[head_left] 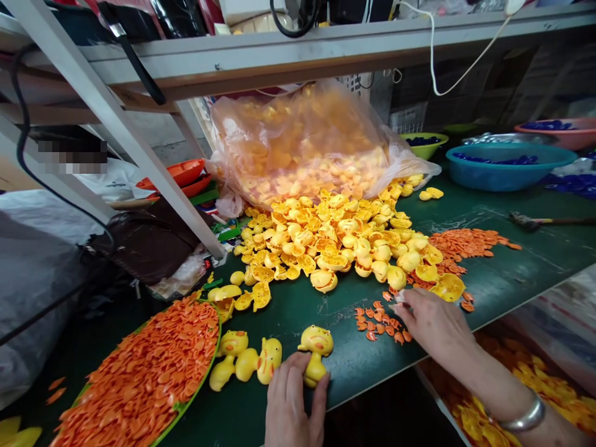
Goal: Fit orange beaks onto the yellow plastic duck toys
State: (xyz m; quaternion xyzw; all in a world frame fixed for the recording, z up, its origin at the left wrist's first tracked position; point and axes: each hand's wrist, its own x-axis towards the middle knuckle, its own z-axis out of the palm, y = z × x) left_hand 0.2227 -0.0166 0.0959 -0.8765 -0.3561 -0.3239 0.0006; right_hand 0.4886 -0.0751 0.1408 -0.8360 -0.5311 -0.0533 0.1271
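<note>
While the left hand (pixel 294 403) pinches a yellow duck (pixel 317 341) on the green desk (pixel 293 305), the right hand (pixel 433 320) is by some small orange bits (pixel 380 328).

From the head, the left thumb and fingers go round the duck's lower part, near the desk's front edge. I cannot tell if the right fingertips hold anything. More yellow ducks (pixel 269 360) lie left of it. Behind is a big heap of yellow shells (pixel 326 242) by a clear bag (pixel 302 124).

Green tray (pixel 179 408) cropped, left hand (pixel 295 397) cropped
</note>
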